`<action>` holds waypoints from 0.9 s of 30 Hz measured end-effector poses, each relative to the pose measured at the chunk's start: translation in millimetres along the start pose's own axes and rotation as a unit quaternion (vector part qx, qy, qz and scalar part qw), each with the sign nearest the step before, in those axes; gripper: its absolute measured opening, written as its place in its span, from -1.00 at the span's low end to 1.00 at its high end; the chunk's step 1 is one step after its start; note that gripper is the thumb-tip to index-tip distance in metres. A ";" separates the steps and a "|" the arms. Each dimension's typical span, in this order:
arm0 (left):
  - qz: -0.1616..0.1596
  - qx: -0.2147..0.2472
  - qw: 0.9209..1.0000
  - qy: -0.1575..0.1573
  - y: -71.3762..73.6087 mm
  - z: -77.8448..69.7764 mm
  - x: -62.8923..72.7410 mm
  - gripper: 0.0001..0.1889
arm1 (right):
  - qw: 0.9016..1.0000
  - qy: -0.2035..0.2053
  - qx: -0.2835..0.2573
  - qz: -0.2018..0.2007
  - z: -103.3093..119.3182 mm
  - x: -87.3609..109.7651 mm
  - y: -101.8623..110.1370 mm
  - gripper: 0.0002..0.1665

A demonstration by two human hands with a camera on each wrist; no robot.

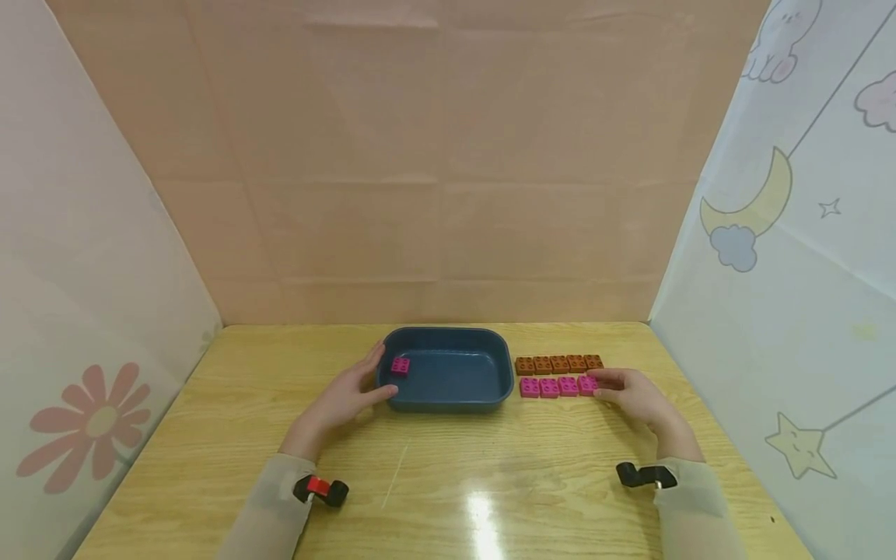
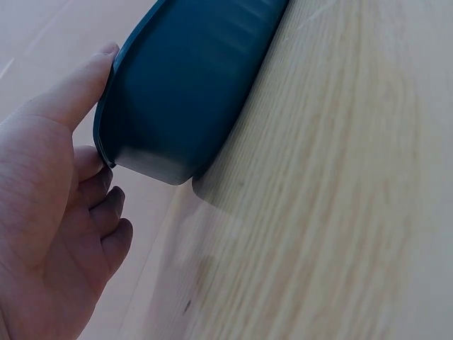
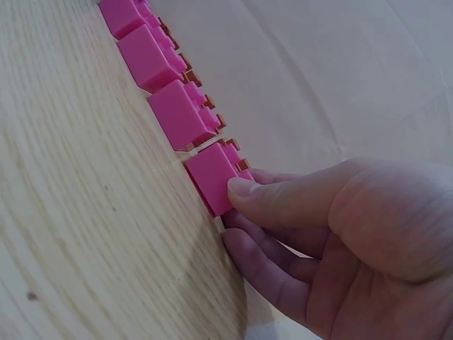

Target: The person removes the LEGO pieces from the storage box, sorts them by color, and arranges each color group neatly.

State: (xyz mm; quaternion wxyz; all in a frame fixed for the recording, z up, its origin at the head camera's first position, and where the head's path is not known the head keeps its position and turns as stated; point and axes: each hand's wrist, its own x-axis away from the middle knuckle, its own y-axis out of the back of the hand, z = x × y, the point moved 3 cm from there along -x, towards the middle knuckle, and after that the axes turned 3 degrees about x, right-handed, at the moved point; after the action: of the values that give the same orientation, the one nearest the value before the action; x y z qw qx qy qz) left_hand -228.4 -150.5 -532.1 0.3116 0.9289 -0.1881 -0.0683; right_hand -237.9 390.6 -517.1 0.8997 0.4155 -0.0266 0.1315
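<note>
A dark blue rectangular tray [image 1: 448, 406] stands on the table with one pink toy brick [image 1: 400, 366] inside, near its left end. My left hand [image 1: 344, 397] grips the tray's left end. In the left wrist view the thumb lies along the rim and the other fingers curl by the tray wall [image 2: 177, 92]. To the right of the tray runs a row of several pink bricks [image 1: 549, 387]. My right hand [image 1: 633, 397] pinches the rightmost pink brick [image 3: 211, 180] between thumb and fingers, at the end of that row.
Just behind the pink row is a row of several orange-brown bricks [image 1: 558, 364]. The wooden table [image 1: 448, 459] meets a tan backdrop [image 1: 434, 233] at the back. Patterned cloth walls [image 1: 791, 311] stand at both sides. Each wrist wears a black strap-on camera [image 1: 647, 475].
</note>
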 end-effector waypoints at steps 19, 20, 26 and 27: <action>0.006 0.013 1.000 0.013 -0.7 0.9 -1.1 0.05 | 1.000 0.001 -0.007 0.001 -0.2 -1.6 -2.1 -0.45; 0.005 0.013 1.000 0.013 -0.7 0.9 -0.9 0.05 | 1.000 0.001 -0.008 0.000 -0.6 -1.5 -2.2 -0.45; 0.001 0.010 1.000 0.010 -0.9 1.4 -1.1 0.04 | 1.000 -0.003 -0.015 -0.001 -0.7 -1.5 -1.5 -0.45; 0.000 0.010 1.000 0.009 -1.0 1.6 -1.2 0.04 | 1.000 -0.004 -0.015 -0.002 -0.6 -1.3 -1.2 -0.46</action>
State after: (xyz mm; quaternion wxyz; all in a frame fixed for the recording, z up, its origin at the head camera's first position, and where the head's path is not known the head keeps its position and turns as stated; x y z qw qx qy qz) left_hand -229.6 -150.1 -534.0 0.3043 0.9324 -0.1863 -0.0578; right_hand -238.9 390.0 -518.5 0.9059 0.4024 -0.0313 0.1281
